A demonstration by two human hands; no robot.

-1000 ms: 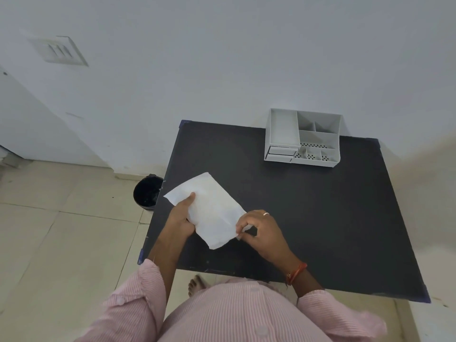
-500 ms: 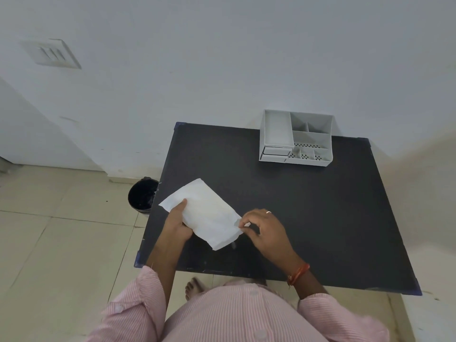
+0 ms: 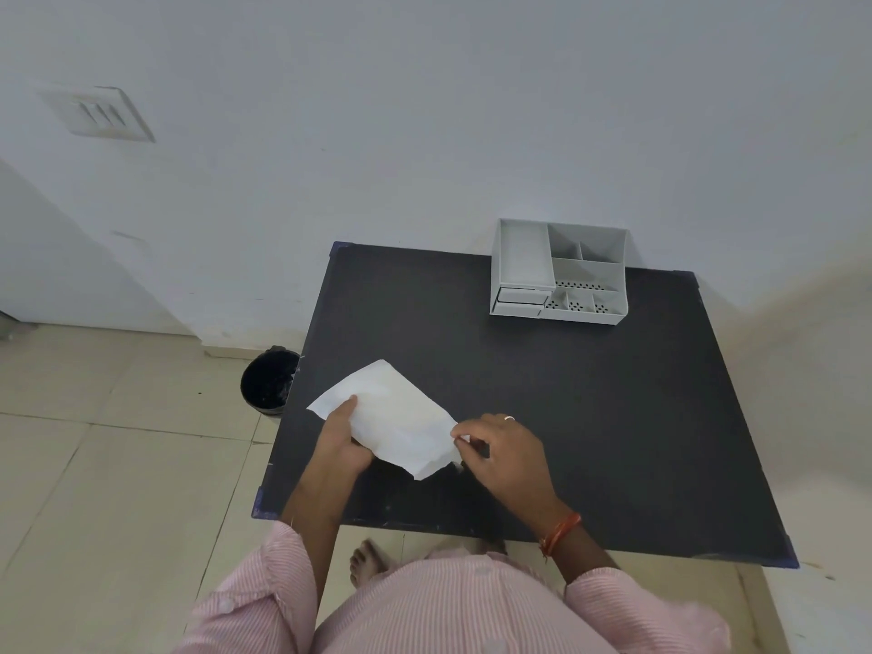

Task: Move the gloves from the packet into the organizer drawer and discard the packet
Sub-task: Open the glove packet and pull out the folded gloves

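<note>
A flat white packet [image 3: 394, 415] is held just above the near left part of the black table [image 3: 590, 417]. My left hand [image 3: 342, 439] grips its left side, thumb on top. My right hand [image 3: 502, 453] pinches the packet's right edge between thumb and fingers. No gloves show; the packet's contents are hidden. The grey organizer [image 3: 559, 273] stands at the table's far edge against the wall, with its small drawers [image 3: 519, 297] shut at the front left.
A black bin [image 3: 269, 382] stands on the tiled floor beside the table's left edge. The white wall runs right behind the table. My bare foot [image 3: 365, 559] shows under the table's near edge.
The view has shifted slightly. The packet has tilted a little lower, and my right hand has slid along the packet's right edge, still pinching it.
</note>
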